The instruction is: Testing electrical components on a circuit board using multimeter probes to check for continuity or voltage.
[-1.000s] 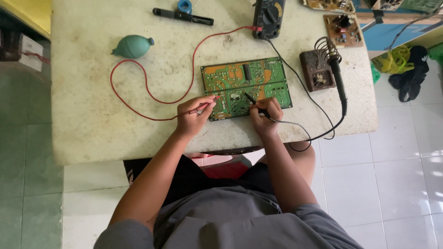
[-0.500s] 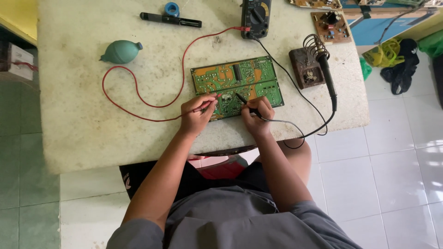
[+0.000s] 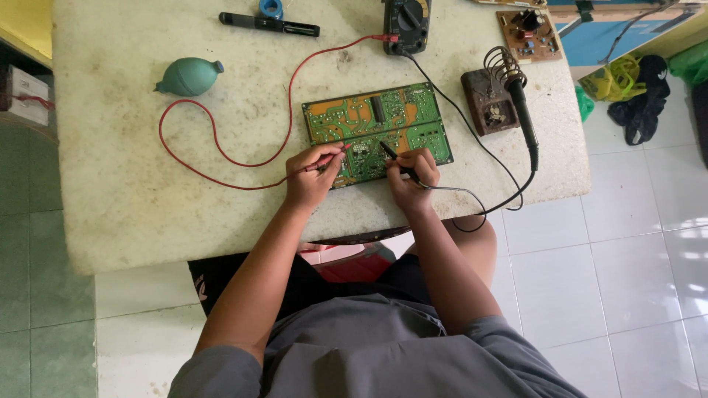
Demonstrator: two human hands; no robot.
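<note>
Green circuit board [image 3: 377, 129] lies flat at centre of the frame on the pale worktop [image 3: 133, 191], long axis running left-right with a slight tilt, right end higher; both hands sit at its lower edge, board lying up-frame from them

Left hand [image 3: 310, 179] pinched closed around the red probe [image 3: 330, 158], probe pointing up-right, tip on the lower-left part of the board; red lead [image 3: 221, 158] loops off to the left and curves back up to the multimeter [image 3: 405, 23] at top centre

Right hand [image 3: 414, 173] closed around the black probe [image 3: 391, 156], probe pointing up-left, tip on the board's lower middle; black lead [image 3: 472, 136] trails right and loops back up toward the meter

The two tips lie near each other, just apart, angled toward one another; right tip sits slightly further up-frame. Exact pads touched too small to tell

Also on the worktop: teal rubber blower bulb [image 3: 189, 76] upper left, dark pen-shaped tool [image 3: 269, 24] top centre-left, soldering iron [image 3: 522, 110] in its coil stand [image 3: 488, 99] right of the board, small brown board [image 3: 528, 35] top right
</note>
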